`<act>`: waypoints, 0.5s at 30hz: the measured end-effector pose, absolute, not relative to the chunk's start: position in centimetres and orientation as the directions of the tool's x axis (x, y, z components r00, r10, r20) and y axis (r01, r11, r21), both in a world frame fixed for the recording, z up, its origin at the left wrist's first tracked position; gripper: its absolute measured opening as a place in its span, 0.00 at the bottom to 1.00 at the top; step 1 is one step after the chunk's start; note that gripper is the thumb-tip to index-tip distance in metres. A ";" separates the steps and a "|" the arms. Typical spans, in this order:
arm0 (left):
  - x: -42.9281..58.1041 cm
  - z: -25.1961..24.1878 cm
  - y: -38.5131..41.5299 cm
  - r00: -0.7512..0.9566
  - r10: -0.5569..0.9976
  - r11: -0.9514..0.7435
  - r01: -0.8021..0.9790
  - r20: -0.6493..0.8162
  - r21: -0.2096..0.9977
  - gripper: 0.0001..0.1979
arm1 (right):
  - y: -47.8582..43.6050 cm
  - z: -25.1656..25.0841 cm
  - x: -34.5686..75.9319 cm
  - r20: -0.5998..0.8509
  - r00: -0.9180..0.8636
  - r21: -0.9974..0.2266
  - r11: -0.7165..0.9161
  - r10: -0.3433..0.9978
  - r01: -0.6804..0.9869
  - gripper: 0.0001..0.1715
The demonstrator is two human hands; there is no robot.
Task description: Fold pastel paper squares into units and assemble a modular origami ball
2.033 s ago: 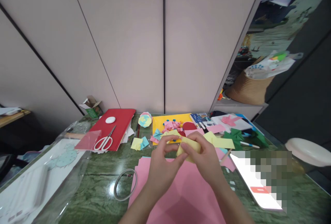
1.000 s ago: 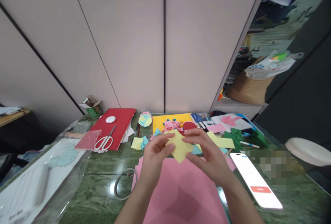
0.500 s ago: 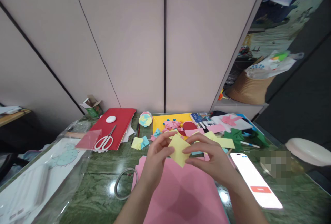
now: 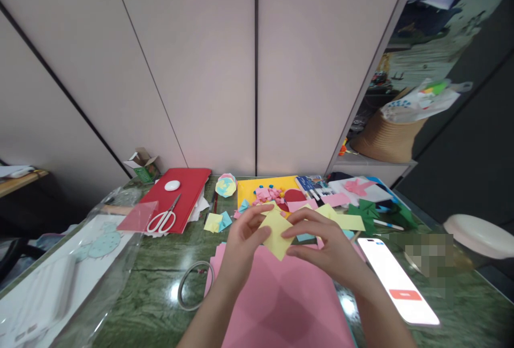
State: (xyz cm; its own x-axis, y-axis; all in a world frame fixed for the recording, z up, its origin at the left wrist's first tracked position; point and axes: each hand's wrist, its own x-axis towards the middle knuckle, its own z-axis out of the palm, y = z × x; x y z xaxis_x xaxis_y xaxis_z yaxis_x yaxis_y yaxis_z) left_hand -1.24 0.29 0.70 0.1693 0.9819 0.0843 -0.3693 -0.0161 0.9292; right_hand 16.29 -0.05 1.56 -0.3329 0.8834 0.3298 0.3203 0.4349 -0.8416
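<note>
Between both hands a folded yellow paper square (image 4: pixel 277 236) is held up, one corner pointing down, above a stack of pink paper (image 4: pixel 285 300). My left hand (image 4: pixel 248 235) pinches its left corner, thumb in front and fingers behind. My right hand (image 4: pixel 317 233) is closed on its right corner, with thumb and fingertips along that edge. Just beyond the hands lie pink paper pieces (image 4: pixel 268 194) on a yellow sheet (image 4: pixel 246 187). Folded yellow and blue paper (image 4: pixel 218 222) rests left of my left hand.
White-handled scissors (image 4: pixel 163 220) lie on a red folder (image 4: pixel 176 182) at the left. A roll of tape (image 4: pixel 180 289) stands beside the pink stack. To the right are a lit phone (image 4: pixel 395 278), a yellow strip (image 4: pixel 351 222) and green paper (image 4: pixel 365 210). Clear plastic (image 4: pixel 116 284) covers the left side.
The yellow paper has shifted very slightly left in my hands. Both hands keep their pinch, and everything else stays in place.
</note>
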 end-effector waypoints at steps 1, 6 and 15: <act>-1.2 0.6 0.3 0.161 0.983 -0.025 -0.353 0.087 0.935 0.14 | -0.1 1.6 16.3 0.314 -0.335 -0.849 0.421 0.888 0.321 0.08; -1.4 0.3 0.7 0.120 0.991 -0.025 -0.294 0.062 0.955 0.13 | -0.3 2.0 16.1 0.249 -0.360 -0.888 0.360 0.899 0.287 0.14; -1.1 0.4 0.9 0.114 0.993 0.070 -0.396 -0.027 0.915 0.12 | -0.1 1.8 16.0 0.296 -0.341 -0.867 0.401 0.892 0.296 0.19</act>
State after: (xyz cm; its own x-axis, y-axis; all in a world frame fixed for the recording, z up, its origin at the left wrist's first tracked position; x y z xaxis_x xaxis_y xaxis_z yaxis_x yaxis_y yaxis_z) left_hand -1.09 0.93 0.41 0.1141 0.9931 -0.0267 -0.3964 0.0701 0.9154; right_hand 15.99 -0.05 1.77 -0.3412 0.8922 0.2958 0.2956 0.4006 -0.8673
